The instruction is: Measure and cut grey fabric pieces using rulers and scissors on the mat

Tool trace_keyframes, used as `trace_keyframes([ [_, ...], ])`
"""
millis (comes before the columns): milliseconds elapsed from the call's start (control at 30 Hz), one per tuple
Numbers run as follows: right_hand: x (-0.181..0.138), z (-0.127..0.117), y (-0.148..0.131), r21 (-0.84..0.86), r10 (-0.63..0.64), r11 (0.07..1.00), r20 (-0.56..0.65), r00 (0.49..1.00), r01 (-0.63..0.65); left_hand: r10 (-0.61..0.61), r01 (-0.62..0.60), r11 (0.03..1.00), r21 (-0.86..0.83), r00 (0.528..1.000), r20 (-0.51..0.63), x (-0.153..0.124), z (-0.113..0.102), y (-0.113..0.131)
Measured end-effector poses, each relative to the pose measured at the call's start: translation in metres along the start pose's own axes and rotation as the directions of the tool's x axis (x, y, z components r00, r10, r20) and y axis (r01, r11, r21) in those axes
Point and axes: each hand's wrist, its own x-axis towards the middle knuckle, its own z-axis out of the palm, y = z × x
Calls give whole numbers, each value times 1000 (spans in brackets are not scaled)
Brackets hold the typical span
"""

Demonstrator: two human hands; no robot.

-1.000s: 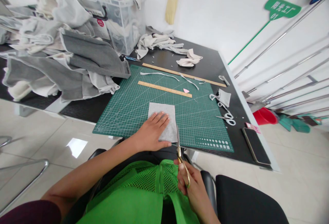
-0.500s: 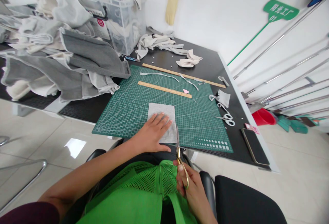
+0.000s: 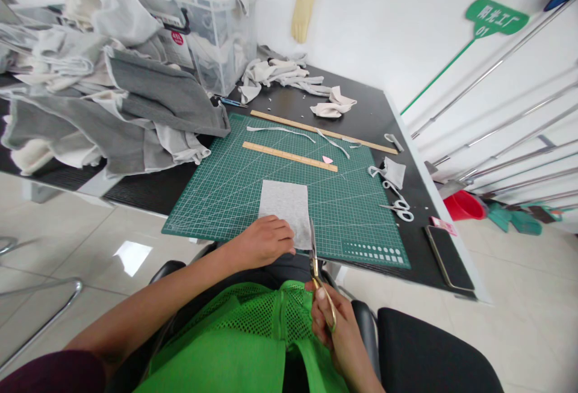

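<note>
A light grey rectangle of cloth (image 3: 283, 197) lies at the near edge of the green cutting mat (image 3: 217, 188). My left hand (image 3: 266, 241) rests over its lower part, fingers curled together at the near edge, with the fingertips partly hidden. In my right hand (image 3: 341, 321) is a pair of gold-handled scissors (image 3: 315, 263), blades pointing away from me along the cloth's right edge. The blades look nearly closed. Two wooden rulers (image 3: 289, 156) (image 3: 316, 130) lie farther up the mat, with thin cloth strips (image 3: 282, 130) and a pink chalk piece (image 3: 327, 160) nearby.
White-handled scissors (image 3: 401, 209) and cloth scraps (image 3: 392, 171) lie at the mat's right side. A phone (image 3: 448, 256) sits on the table's right corner. Heaped grey cloth (image 3: 167, 89) and a clear plastic bin (image 3: 221, 38) occupy the left. A black chair (image 3: 433, 351) stands at lower right.
My left hand has gone from lying flat with spread fingers on the cloth to curled fingers nearer its front edge. The scissors have stayed almost in place.
</note>
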Motion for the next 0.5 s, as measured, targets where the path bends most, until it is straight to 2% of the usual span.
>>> trace_keyframes([
  [233,9,1,-5,-44,-58,997,49,997,60,13,-13,1000,-25,1000,-23,1,-1,0],
  [500,18,5,-13,-74,-56,996,27,998,58,25,-25,1000,-13,999,-34,0,-1,1],
])
